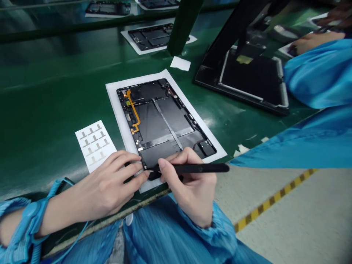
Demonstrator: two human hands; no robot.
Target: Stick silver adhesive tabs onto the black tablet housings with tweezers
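We clamp our right hand on the tool, crosswise, tip at the near edge of the tablet. Left hand, fingers together, pins that edge beside it.

An electronics assembly line: opened tablets on a green conveyor belt, workers in blue smocks.
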